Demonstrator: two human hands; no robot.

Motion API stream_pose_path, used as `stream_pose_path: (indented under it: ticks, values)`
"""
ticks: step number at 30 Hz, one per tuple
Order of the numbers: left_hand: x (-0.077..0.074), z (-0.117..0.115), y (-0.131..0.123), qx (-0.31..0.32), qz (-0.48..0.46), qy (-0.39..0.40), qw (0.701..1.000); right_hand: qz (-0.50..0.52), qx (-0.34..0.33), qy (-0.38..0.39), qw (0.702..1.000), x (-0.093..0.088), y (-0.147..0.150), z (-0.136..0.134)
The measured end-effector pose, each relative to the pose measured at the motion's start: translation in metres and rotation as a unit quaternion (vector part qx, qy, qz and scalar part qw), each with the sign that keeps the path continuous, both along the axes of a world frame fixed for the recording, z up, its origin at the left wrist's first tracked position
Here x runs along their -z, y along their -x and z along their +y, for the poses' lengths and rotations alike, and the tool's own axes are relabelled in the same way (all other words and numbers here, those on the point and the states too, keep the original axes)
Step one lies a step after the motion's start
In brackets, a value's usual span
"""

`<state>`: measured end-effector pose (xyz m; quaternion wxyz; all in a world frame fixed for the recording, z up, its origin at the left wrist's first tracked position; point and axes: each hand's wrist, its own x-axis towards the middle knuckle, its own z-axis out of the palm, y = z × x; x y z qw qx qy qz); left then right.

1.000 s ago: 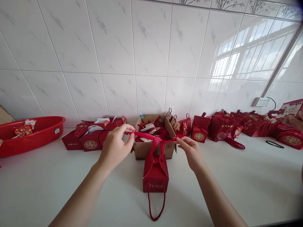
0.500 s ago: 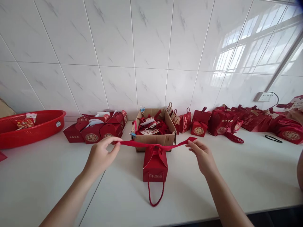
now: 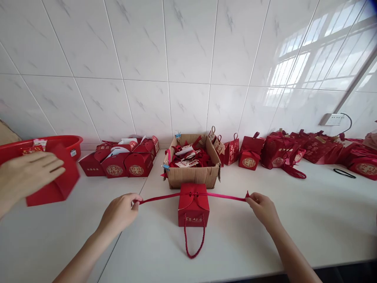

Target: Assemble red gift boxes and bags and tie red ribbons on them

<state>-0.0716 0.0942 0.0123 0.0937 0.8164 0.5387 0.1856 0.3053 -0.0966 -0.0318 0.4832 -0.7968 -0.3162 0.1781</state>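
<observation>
A small red gift box [image 3: 193,208] stands on the white table in front of me, its rope handle [image 3: 194,251] lying forward on the tabletop. A red ribbon [image 3: 224,196] runs across the box's top, crossed or knotted at the two holes there; which of these I cannot tell. My left hand [image 3: 122,210] pinches one ribbon end, out to the left of the box. The other end is pinched in my right hand [image 3: 263,210], out to the right. Both lengths are stretched nearly straight and low.
Behind the gift box sits a cardboard box [image 3: 191,179] of ribbons and tags. Red boxes [image 3: 118,163] stand back left, red bags [image 3: 278,151] back right. At left, another person's hand [image 3: 32,173] holds a blurred red box [image 3: 55,188] before a red basin [image 3: 75,145].
Both my hands have pulled apart and lowered, drawing the ribbon taut and narrow against the box top. Another person's hand with a red box has come in at left.
</observation>
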Motion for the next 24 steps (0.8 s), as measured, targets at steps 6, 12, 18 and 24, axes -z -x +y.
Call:
stream_pose_path:
  ticks: [6, 12, 18, 24]
  values:
    - [0.016, 0.005, -0.004, -0.016, 0.035, 0.027, 0.999, -0.036, -0.006, 0.046, 0.998, 0.013, 0.001, -0.006]
    - [0.010, 0.000, -0.003, -0.030, 0.057, 0.052, 0.997, -0.066, -0.004, 0.064, 0.996, 0.005, -0.004, -0.005]
    - [-0.005, -0.007, 0.005, -0.050, 0.059, 0.040, 0.996, -0.089, 0.015, 0.069, 0.994, -0.008, -0.015, -0.002]
    - [-0.017, -0.016, 0.006, -0.080, 0.072, 0.028, 0.994, -0.111, 0.033, 0.087, 0.990, -0.010, -0.016, -0.001]
